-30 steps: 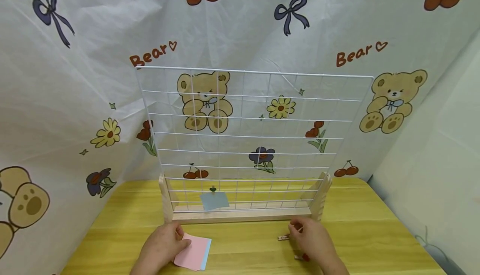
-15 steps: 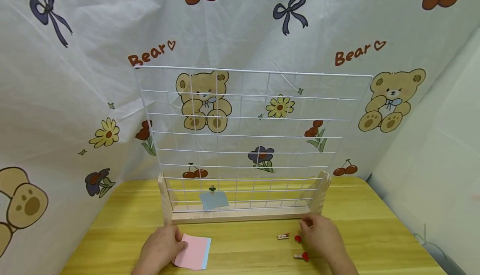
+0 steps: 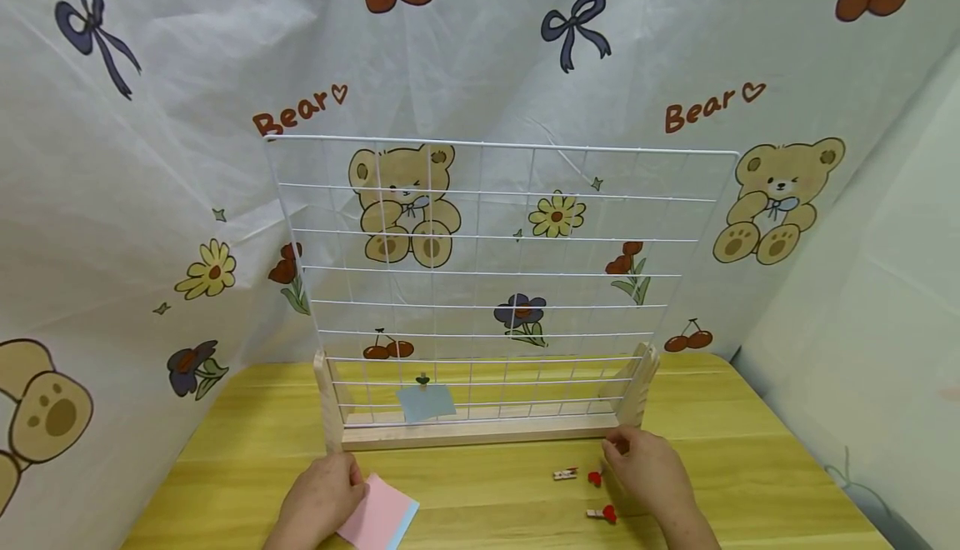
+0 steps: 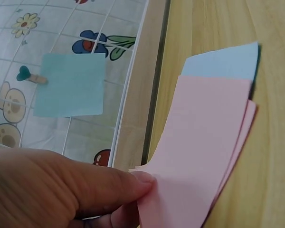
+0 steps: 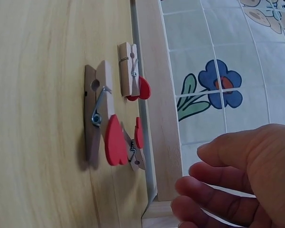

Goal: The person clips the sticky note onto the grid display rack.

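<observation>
pink and blue sheets (image 3: pixel 378 514), pinched in the left hand (image 3: pixel 321 493), have turned slantwise at the near side of the surface (image 3: pixel 480 500). well apart, the right hand (image 3: pixel 651 475), loosely bent and holding nothing, is beside three red-heart clothespins (image 3: pixel 602 514). behind, above a wooden base (image 3: pixel 480 436), a green-heart clothespin (image 4: pixel 34 78) holds a blue note (image 4: pixel 73 88) on the white grid (image 3: pixel 480 144).

Pink papers (image 3: pixel 377 510) turned, right grip (image 3: pixel 649 471) shifted rightward

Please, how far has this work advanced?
Looks done: one blue note clipped to the wire grid. In hand: pink paper, pinched by the left hand. Probably left: clipping more paper, since three clothespins lie on the table; the right hand holds none.
</observation>
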Available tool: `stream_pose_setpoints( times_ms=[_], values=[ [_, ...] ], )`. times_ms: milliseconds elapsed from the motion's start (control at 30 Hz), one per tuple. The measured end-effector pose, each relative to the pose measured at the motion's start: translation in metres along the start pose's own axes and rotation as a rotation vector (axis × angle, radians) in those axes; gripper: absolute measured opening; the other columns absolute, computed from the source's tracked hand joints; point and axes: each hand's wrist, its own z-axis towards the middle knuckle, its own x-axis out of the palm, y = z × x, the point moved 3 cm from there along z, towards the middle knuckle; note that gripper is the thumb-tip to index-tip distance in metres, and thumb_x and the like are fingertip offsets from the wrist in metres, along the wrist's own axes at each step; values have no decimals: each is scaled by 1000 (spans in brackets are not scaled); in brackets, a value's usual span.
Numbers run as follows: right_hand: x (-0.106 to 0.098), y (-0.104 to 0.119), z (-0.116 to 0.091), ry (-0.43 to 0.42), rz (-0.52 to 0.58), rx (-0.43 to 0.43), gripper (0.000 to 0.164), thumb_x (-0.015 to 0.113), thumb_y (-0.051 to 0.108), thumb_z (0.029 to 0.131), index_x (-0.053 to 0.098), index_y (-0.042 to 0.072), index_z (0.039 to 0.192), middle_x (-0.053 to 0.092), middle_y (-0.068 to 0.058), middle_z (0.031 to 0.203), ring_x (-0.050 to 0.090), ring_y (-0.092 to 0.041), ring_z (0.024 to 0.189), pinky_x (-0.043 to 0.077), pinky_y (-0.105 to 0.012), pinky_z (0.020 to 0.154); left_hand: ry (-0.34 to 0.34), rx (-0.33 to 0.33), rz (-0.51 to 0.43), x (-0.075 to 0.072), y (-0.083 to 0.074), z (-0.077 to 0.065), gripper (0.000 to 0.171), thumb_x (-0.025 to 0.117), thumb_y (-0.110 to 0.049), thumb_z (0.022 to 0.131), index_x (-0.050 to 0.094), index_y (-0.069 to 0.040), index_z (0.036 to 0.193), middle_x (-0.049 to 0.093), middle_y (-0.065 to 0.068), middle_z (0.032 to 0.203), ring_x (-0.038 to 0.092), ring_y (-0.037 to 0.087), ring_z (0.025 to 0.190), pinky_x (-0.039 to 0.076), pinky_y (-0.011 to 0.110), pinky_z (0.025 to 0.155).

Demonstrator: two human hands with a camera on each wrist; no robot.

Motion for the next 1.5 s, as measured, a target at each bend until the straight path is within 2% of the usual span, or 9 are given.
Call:
stream_pose_setpoints(
  times_ms=[167,400,600,800,900,1067,1267,1500],
  values=[
    [0,0,0,1,-6,-3,10,73,20,90,76,11,94,71,4,80,60,-11,69,50,-36,64,6,9,-4,1,0,0,23,75,-19,88,57,-15,75,53,-1,67,49,16,63,37,31,57],
    [1,0,-1,22,-11,9,9,73,19,91,75,11,94,71,4,81,60,-12,71,51,-37,66,-40,51,5,1,1,-1,21,74,-16,89,58,-15,76,53,-2,67,49,15,63,39,31,58],
    [5,2,-1,61,20,25,10,72,19,91,76,11,98,71,4,84,60,-12,73,53,-37,69,-61,56,10,0,1,-1,21,73,-16,89,58,-15,76,55,-2,67,50,14,63,39,32,57],
    [12,9,-4,58,61,-28,9,75,16,89,75,12,97,71,5,85,61,-10,75,54,-36,71,-47,53,4,-1,0,0,20,72,-16,90,58,-14,76,54,-2,65,49,14,62,38,31,56],
    [17,13,-5,44,59,-71,9,77,14,88,75,11,96,72,4,88,66,-14,81,56,-41,75,-38,55,1,-1,-1,-1,21,72,-16,91,57,-14,76,53,-2,65,48,14,61,37,30,56],
    [21,17,-7,53,53,-96,11,80,13,86,75,12,95,74,-1,93,71,-22,91,58,-48,80,-34,56,-8,-2,-2,-1,21,71,-16,92,56,-14,77,52,-2,65,48,14,61,37,30,55],
    [20,17,-7,51,34,-87,12,80,13,86,75,12,97,73,-3,97,69,-20,90,57,-47,80,-30,59,-19,-3,-3,-2,22,72,-16,92,56,-14,77,52,-2,65,48,14,60,36,30,54],
    [24,21,-8,55,77,-135,13,81,10,84,75,12,95,75,-1,94,71,-19,90,59,-45,79,-21,53,-21,-4,-4,-3,22,71,-16,92,56,-14,77,51,-2,65,48,14,60,36,30,55]
  ],
)
